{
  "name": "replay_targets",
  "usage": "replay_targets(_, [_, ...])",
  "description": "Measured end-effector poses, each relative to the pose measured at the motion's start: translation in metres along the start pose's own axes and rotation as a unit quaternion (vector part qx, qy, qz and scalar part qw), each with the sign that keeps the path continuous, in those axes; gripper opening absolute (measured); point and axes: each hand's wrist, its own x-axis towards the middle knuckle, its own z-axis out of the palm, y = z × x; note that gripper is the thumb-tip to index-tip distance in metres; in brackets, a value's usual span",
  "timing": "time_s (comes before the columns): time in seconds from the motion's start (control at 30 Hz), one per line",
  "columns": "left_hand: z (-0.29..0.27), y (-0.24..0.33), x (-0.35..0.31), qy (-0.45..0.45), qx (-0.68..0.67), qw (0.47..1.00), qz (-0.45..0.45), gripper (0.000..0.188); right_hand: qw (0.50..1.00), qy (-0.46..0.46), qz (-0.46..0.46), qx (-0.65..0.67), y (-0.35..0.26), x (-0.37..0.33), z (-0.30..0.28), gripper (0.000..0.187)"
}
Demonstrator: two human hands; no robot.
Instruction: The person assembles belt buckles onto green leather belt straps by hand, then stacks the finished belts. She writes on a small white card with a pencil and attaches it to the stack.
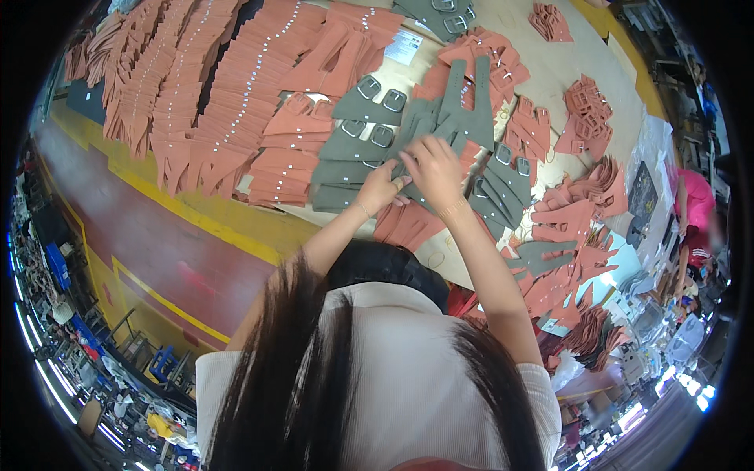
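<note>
My left hand [382, 191] and my right hand [436, 170] come together over a heap of dark green leather pieces [424, 118] at the table's near side. Both hands have bent, closed fingers; whatever lies between them is too small or hidden to make out. Green straps with silver buckles [382, 136] lie just beyond and left of my left hand. A long slotted green piece [477, 102] rests beyond my right hand. More green buckled straps [503, 177] are fanned out to its right. Below my hands lies a stack of orange-brown leather pieces [408, 228].
Long overlapping rows of orange-brown pieces [243, 94] with small white tags cover the table's left. Orange-brown buckled straps [587, 110] and loose pieces [573, 220] lie on the right. A paper sheet [404, 46] is at the back. A person in pink [695, 200] is at far right.
</note>
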Motion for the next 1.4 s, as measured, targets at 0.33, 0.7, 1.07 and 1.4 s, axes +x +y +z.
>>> replay_targets(0.33, [-0.003,-0.006,0.002,0.049,0.162,0.977,0.132,0.024,0.992,-0.069,-0.007,-0.109,-0.036,0.112,0.121,0.030])
replay_targets(0.7, [-0.014,0.014,0.002,-0.091,-0.009,0.995,-0.041,0.053,0.844,0.100,0.243,0.468,0.035,0.066,-0.058,0.018])
replay_targets(1.07, [-0.015,0.028,-0.001,-0.091,-0.057,0.987,-0.118,0.062,0.982,0.006,0.187,-0.007,-0.048,-0.065,-0.017,0.023])
replay_targets(1.4, [-0.011,0.069,-0.008,-0.120,0.015,0.984,-0.133,0.081,0.941,0.019,0.297,0.160,0.001,-0.063,-0.056,0.014])
